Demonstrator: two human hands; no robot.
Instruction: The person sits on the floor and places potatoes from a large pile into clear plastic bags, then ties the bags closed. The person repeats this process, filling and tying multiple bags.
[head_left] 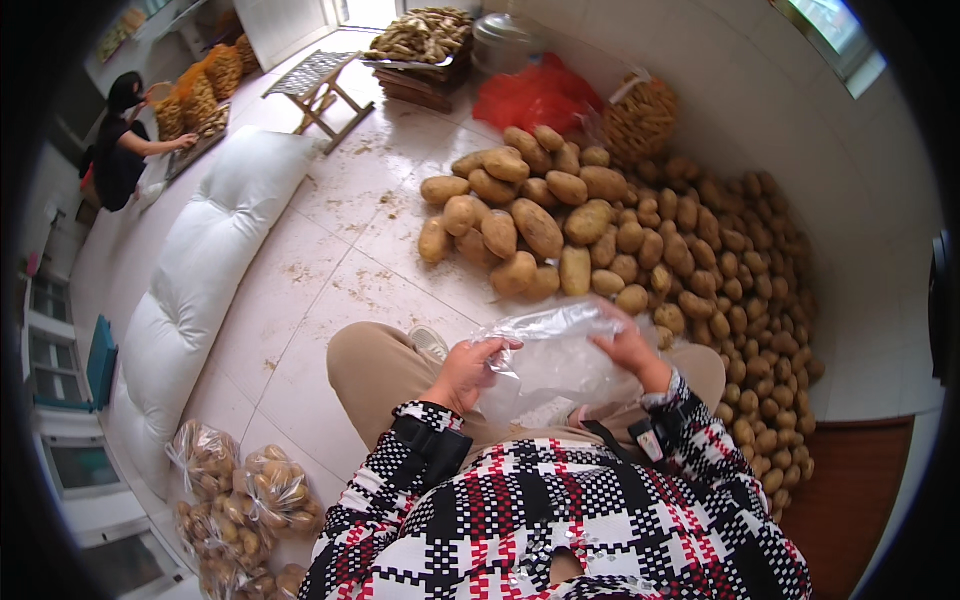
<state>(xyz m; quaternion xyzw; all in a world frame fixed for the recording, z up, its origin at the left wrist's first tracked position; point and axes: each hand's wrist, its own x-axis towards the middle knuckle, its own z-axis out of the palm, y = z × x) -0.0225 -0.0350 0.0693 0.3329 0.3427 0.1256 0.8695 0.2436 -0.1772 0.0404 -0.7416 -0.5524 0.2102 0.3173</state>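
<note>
Between my hands a clear plastic bag [555, 365] is stretched above my lap, with nothing visible inside. My left hand [468, 372] pinches its left edge. At the other side my right hand [632, 352] grips the bag's upper right rim, its fingertips partly blurred. Just beyond the bag lies a large heap of potatoes [690, 250], spreading along the wall to my right. The bigger potatoes [538, 229] sit at the near left part of the heap.
Filled clear bags of potatoes [240, 500] stand at lower left. A long white cushion [215, 250] lies left. Farther off are a folding stool [315, 85], a red mesh bag [535, 95], a basket of roots [640, 115] and a tray of roots [420, 40]. Another person [125, 150] crouches far left.
</note>
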